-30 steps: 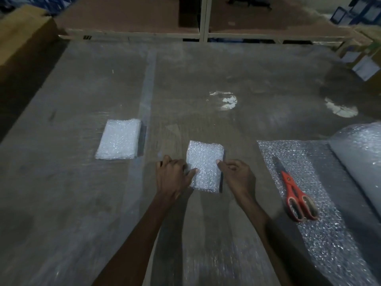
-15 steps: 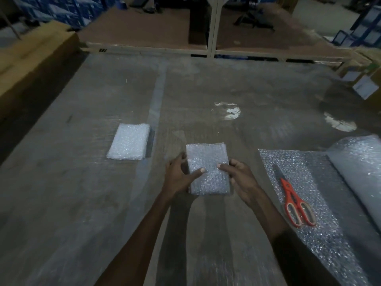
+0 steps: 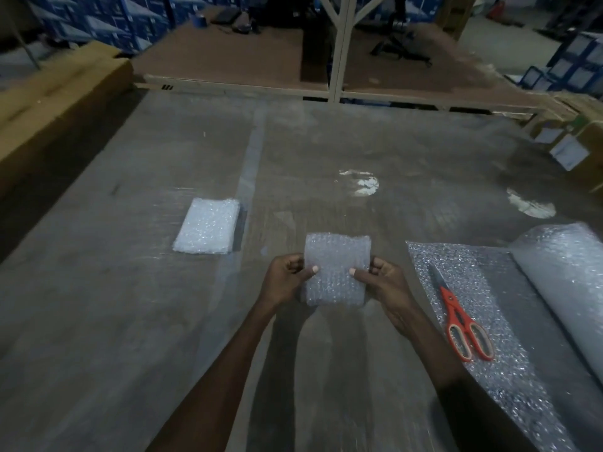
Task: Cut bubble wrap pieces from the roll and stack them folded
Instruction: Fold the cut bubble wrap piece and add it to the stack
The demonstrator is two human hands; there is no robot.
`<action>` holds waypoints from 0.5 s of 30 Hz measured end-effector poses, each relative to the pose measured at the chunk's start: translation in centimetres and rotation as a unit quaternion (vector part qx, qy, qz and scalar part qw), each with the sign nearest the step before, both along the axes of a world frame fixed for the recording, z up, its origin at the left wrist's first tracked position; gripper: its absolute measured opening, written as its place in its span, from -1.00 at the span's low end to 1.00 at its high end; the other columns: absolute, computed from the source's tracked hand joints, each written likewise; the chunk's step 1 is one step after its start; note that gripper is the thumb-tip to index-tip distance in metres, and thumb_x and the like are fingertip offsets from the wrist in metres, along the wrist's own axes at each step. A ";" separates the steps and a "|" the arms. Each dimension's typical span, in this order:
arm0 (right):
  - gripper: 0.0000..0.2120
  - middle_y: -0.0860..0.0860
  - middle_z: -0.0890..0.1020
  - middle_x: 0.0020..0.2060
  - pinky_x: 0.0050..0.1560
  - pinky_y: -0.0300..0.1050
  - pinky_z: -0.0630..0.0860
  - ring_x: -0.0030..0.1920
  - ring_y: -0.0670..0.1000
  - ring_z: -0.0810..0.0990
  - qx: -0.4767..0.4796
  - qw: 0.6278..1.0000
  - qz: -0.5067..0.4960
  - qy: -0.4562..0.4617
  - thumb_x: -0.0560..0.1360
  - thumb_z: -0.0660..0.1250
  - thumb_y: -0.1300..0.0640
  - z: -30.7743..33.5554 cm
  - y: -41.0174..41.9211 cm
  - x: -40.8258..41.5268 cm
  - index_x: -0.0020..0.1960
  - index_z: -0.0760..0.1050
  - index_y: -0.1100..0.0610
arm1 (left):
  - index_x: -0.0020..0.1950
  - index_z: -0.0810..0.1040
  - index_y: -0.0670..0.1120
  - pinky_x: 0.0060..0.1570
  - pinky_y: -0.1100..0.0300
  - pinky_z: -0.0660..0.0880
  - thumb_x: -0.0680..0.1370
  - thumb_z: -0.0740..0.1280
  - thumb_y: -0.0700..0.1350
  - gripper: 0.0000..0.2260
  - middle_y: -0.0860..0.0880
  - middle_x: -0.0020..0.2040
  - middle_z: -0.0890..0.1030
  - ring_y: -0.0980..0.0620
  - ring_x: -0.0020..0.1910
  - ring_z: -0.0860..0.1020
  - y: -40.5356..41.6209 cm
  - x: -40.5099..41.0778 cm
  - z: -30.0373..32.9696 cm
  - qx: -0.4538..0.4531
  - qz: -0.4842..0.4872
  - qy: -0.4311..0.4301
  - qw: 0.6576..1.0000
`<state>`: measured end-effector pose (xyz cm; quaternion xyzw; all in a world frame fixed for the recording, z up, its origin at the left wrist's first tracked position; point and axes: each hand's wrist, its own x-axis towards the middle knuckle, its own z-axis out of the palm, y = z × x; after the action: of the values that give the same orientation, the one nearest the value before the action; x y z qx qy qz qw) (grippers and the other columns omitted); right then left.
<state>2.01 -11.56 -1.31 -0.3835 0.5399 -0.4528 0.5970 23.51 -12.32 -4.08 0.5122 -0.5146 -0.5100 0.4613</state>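
Note:
A folded piece of bubble wrap [image 3: 336,259] is held up above the table between both hands. My left hand [image 3: 285,282] grips its left edge, thumb on top. My right hand [image 3: 383,283] grips its right edge the same way. A stack of folded bubble wrap [image 3: 208,226] lies on the table to the left. The bubble wrap roll [image 3: 567,278] lies at the right with a sheet [image 3: 470,265] unrolled from it. Red-handled scissors [image 3: 458,316] rest on that sheet.
The grey table [image 3: 130,321] is broad, with two white patches [image 3: 360,182] farther back. A long cardboard box [image 3: 49,102] borders the left side. Small boxes [image 3: 567,151] sit at the far right. A wooden platform [image 3: 228,60] and a pale post stand behind.
The folded piece lay flat on the table under both hands; now both hands have lifted it off the surface and hold it by its side edges. The camera has tilted up.

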 end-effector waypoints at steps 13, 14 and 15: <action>-0.83 0.12 0.76 -0.08 -0.09 -0.11 0.64 -0.10 0.06 0.72 0.025 0.997 0.069 -0.002 0.46 0.49 0.31 2.7 -6.3 10.9 0.05 0.64 0.24 | 0.00 0.67 -0.30 -0.26 0.21 0.60 0.53 0.46 -0.25 -0.88 0.01 -0.25 0.70 0.15 -0.28 0.63 -3.1 11.3 3.8 0.058 0.125 0.057 0.989; -0.86 0.11 0.76 -0.09 -0.04 -0.07 0.65 -0.09 0.07 0.72 0.030 0.997 0.076 -0.002 0.46 0.49 0.32 2.8 -7.0 12.4 0.01 0.64 0.23 | -0.02 0.67 -0.30 -0.31 0.26 0.56 0.52 0.46 -0.25 -0.89 0.05 -0.30 0.69 0.19 -0.33 0.61 -3.6 12.9 4.1 0.060 0.135 0.055 0.987; -0.88 0.12 0.75 -0.10 0.02 -0.03 0.65 -0.08 0.09 0.72 0.035 0.996 0.082 -0.005 0.46 0.49 0.32 2.9 -7.7 13.9 -0.02 0.64 0.22 | -0.06 0.67 -0.28 -0.34 0.29 0.53 0.52 0.47 -0.25 -0.91 0.08 -0.34 0.67 0.21 -0.37 0.59 -4.2 14.4 4.2 0.064 0.145 0.048 0.986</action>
<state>15.88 -19.22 1.55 -0.4030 0.5192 -0.3849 0.6480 37.91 -16.49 0.15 0.5846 -0.3785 -0.4938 0.5207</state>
